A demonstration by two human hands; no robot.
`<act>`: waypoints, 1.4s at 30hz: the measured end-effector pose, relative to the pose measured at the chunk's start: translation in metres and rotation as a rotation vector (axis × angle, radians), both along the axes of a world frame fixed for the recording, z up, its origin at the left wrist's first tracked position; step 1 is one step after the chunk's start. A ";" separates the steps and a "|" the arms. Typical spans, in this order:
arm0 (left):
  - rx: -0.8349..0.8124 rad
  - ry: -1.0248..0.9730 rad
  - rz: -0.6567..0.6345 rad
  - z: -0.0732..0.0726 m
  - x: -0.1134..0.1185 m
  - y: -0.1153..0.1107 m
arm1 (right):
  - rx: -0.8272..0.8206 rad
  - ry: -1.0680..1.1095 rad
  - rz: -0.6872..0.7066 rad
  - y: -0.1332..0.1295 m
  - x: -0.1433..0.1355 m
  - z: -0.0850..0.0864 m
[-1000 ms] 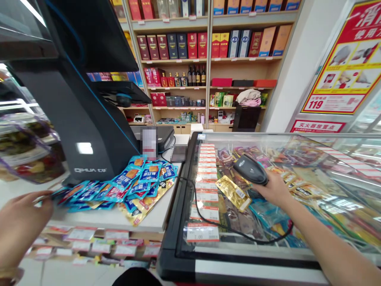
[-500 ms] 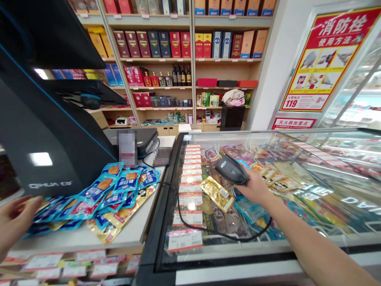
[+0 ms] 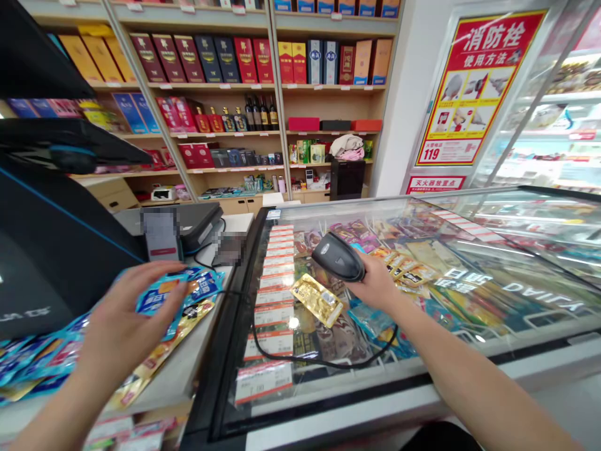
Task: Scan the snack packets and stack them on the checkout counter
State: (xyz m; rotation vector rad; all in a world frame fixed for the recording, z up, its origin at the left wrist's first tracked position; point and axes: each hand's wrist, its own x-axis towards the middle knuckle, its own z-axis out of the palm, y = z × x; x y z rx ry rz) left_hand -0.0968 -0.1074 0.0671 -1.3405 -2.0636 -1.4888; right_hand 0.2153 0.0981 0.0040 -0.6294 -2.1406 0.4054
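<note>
My right hand [image 3: 375, 282] is wrapped round a black barcode scanner [image 3: 338, 255], held above the glass lid of a freezer. Under the scanner, a gold snack packet [image 3: 318, 299] lies on the glass. My left hand [image 3: 131, 313] is over a pile of blue snack packets [image 3: 47, 357] on the white counter, thumb and fingers apart. It hides part of the pile, and whether its fingertips touch a packet is hard to see. A long gold packet [image 3: 154, 360] lies at the pile's right edge. From the scanner a black cable [image 3: 305, 359] loops across the glass.
A dark checkout terminal [image 3: 56, 244] stands at the left. Behind the pile are a phone [image 3: 162, 235] and a black scale [image 3: 201, 222]. The chest freezer [image 3: 220, 369] fills the right side, with price labels along its edge. Shelves of boxed bottles [image 3: 211, 59] line the back.
My left hand has moved right, from the far left end of the blue packets to above their right part, and its fingers have spread. The view has turned right; my right hand keeps the scanner.
</note>
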 end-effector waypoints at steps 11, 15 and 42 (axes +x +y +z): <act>-0.811 0.134 -0.337 -0.063 0.097 0.127 | 0.032 -0.054 -0.054 0.006 -0.004 -0.003; -0.915 0.208 -0.257 -0.066 0.112 0.133 | 0.034 -0.055 -0.063 0.005 -0.005 -0.004; 0.299 -1.070 -0.335 -0.060 0.091 0.128 | -0.076 0.021 0.028 -0.003 -0.004 0.001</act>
